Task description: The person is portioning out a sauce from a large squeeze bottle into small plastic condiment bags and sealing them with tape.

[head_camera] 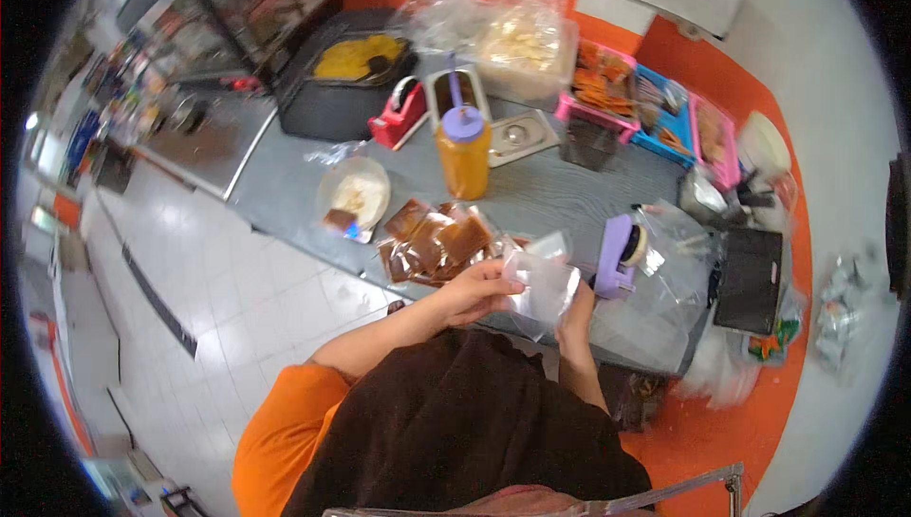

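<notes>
A small clear plastic bag [544, 288] is held up between my two hands, over the table's front edge. My left hand [484, 293] pinches its left side with thumb and fingers. On the right side, my right hand [575, 312] grips it, partly hidden behind the plastic. Just beyond my left hand lies a pile of flat clear packets of brown sauce [438, 239]. A squeeze bottle of orange sauce [464, 161] with a purple cap stands behind the pile. Right of the bag sits a purple tape dispenser [613, 261].
A round tub [356, 190] stands left of the packets. Behind are a red tape dispenser [398, 115], a steel lid [523, 136], a tray of yellow food [356, 58], and pink [626, 134] and blue [665, 147] baskets. Loose plastic bags [655, 303] and a black board [747, 281] lie right.
</notes>
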Tool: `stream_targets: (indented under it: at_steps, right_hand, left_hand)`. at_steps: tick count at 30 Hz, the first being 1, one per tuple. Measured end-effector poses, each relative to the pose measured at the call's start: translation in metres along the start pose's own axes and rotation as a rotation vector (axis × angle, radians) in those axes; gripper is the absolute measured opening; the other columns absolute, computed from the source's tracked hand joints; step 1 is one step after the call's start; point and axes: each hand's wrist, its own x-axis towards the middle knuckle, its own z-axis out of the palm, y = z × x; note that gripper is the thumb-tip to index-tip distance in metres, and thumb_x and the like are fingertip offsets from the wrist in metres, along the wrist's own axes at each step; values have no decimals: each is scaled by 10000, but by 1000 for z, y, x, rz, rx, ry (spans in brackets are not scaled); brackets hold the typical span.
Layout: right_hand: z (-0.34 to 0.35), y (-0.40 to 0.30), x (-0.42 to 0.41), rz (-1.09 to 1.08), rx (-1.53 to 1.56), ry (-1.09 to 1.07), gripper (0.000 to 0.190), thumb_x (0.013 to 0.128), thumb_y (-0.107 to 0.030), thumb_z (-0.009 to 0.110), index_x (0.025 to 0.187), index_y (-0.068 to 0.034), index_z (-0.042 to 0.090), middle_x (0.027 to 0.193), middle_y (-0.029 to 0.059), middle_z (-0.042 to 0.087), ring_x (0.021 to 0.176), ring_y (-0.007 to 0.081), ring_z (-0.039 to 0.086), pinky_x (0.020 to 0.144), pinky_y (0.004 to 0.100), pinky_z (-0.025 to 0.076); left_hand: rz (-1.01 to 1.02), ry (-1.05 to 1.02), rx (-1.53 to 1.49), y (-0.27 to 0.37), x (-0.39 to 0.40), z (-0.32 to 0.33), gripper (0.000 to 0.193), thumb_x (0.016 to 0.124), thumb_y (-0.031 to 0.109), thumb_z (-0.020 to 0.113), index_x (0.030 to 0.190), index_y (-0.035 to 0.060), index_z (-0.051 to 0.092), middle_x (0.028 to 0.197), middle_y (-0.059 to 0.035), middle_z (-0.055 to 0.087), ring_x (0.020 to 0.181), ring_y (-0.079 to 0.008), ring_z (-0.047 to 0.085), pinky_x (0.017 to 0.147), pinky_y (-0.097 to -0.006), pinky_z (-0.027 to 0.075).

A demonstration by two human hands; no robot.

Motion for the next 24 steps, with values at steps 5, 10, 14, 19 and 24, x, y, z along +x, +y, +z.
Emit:
stream_targets:
  at_steps: [5,10,14,19,24]
  right_hand:
    - [-1,13,-18,-587,-344,-154,186,711,-83,662,876,-1,640,828,79,614,770,179,589,695,289,457]
    - [11,-13,-16,-589,-345,-320,141,682,-89,654,795,-9,630,783,99,612,728,214,605,637,307,467]
    - [15,-26,-16,-660,-448,-365,107,686,-86,649,758,-10,625,732,113,621,712,202,615,620,305,458]
    - [9,-1,-16,-366,-370,-334,105,719,-70,650,785,1,607,743,127,616,701,178,597,640,295,455]
    - [41,-5,-37,-441,-270,-188,127,770,-71,628,771,-2,522,717,124,576,654,235,572,627,333,449]
  left_hand:
    - [314,-187,675,-11,1,-5,253,807,207,668,962,14,620,1003,-48,573,895,-127,543,801,-277,431]
    - [424,42,970,-21,-2,-16,228,799,214,674,890,5,664,983,-72,571,956,-174,526,867,-290,391]
    - [346,47,956,-15,-13,-9,233,796,202,671,896,-8,659,896,-70,596,878,-167,559,824,-290,417]
    - [301,313,1025,-9,-23,-16,232,783,178,677,818,-47,632,850,-71,616,773,-141,577,685,-293,455]
    - [624,453,1169,-11,-25,-28,174,650,96,699,731,-35,617,728,-144,538,683,-278,557,621,-345,441]
